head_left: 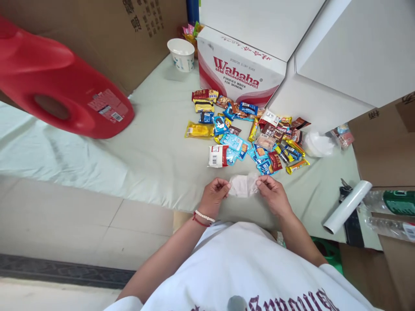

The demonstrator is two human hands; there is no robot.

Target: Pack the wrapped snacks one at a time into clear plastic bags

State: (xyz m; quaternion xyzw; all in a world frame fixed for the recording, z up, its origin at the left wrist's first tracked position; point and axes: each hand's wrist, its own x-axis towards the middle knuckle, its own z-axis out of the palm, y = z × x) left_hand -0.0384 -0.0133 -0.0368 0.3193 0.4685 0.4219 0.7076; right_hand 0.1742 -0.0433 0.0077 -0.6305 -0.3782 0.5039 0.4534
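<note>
White pouch [240,185] sideways between hands [218,193] [271,194]

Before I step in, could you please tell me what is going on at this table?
A person's left hand and right hand pinch a small, translucent plastic bag at opposite ends. Just beyond it, wrapped snacks lie spread on the covered table, in front of a Wahaha water carton.
</note>
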